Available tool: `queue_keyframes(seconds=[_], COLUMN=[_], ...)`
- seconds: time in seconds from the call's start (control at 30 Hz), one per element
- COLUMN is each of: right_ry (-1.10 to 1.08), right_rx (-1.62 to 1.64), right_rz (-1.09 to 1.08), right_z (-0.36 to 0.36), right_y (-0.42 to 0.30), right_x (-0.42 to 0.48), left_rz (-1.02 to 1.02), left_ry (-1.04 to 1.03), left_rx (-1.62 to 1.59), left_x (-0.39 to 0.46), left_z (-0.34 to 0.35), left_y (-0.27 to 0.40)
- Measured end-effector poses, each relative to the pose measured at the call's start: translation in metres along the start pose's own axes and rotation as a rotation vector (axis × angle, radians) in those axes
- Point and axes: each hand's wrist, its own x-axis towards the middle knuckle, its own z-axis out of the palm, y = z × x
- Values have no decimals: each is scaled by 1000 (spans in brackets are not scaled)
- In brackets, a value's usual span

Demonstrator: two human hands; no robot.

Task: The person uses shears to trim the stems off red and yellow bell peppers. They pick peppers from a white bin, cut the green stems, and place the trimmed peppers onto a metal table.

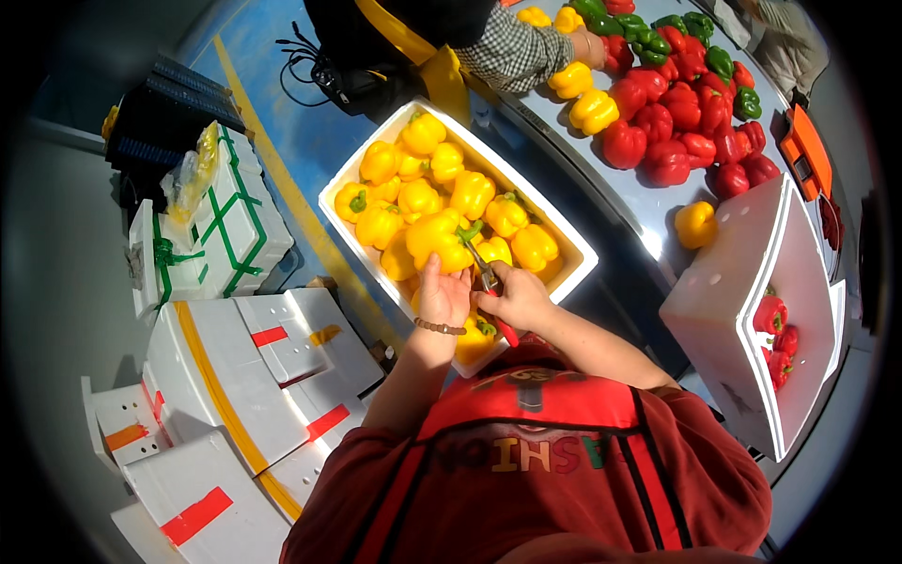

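Note:
My left hand [445,296] holds a yellow bell pepper [438,237] from below, over a white foam box [574,236] of yellow peppers. The pepper's green stem [470,230] points to the right. In my right hand [518,296] is a pair of pruning shears [487,276] with red handles, its blades close against that stem. Whether the blades are shut cannot be told. Other yellow peppers [421,132] lie whole in the box around and below the held one.
At the upper right, a metal table [662,211] bears red, green and yellow peppers, and a co-worker's hand [590,48] reaches among them. A tilted foam box [719,282] holds red peppers [769,314]. Taped foam boxes [232,381] are stacked at left; a black bag [352,81] lies beyond.

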Motion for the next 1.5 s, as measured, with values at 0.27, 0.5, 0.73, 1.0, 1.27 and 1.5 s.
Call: queue_keyframes(seconds=[0.27, 0.5, 0.73, 1.0, 1.27, 1.5], right_ry=[-243, -170, 5, 75, 86, 129], right_rx=[370, 1142, 1212, 1349, 1285, 1233], right_rz=[64, 169, 106, 48, 51, 94], right_z=[4, -58, -86, -101, -90, -63], right_y=[70, 131, 162, 171, 147, 147], right_x=[6, -32, -44, -46, -35, -29], left_rz=[191, -384, -405, 57, 758, 189], left_ry=[291, -187, -239, -677, 466, 522], left_rx=[460, 357, 374, 1235, 1923, 1590], left_x=[9, 115, 219, 115, 197, 262], left_z=[12, 135, 279, 197, 3, 61], left_y=[20, -58, -193, -160, 51, 39])
